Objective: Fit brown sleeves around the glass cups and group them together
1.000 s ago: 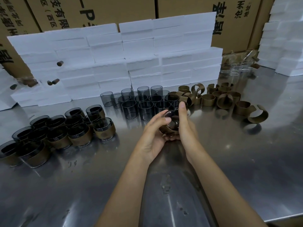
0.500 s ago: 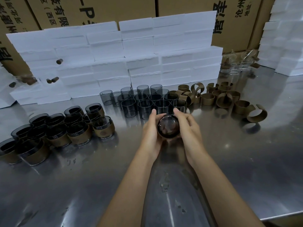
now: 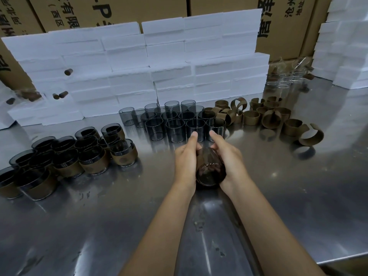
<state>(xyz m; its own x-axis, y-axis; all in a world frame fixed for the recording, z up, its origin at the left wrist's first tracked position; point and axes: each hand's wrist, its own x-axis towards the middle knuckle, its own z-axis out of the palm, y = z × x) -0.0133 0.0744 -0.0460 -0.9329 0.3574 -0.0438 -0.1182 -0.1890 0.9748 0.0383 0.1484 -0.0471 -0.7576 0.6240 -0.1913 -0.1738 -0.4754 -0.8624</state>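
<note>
A dark glass cup (image 3: 210,172) lay tilted between both hands just above the steel table (image 3: 298,196), its round end turned toward the camera. A brown sleeve (image 3: 199,159) appeared to wrap its far part, though the palms hid most of it. The left hand (image 3: 185,163) gripped the cup's left side and the right hand (image 3: 229,159) its right side, fingers curled under and thumbs stretched forward. The step in hand was judged to be the seating of the sleeve round this cup; whether it sat square could not be told. Beyond the cup stood the bare cups (image 3: 175,122) in close rows, and to the right of these lay the loose sleeves (image 3: 272,116), some curled open. Well to the left of the held cup the finished cups (image 3: 65,156), each banded in brown, stood packed together. White foam blocks (image 3: 139,66) and cardboard boxes (image 3: 119,10) rose behind the bare cups. The next move was judged to call for pressing the sleeve snug, then setting the cup upright against the near edge of the finished cups without knocking its neighbours
</note>
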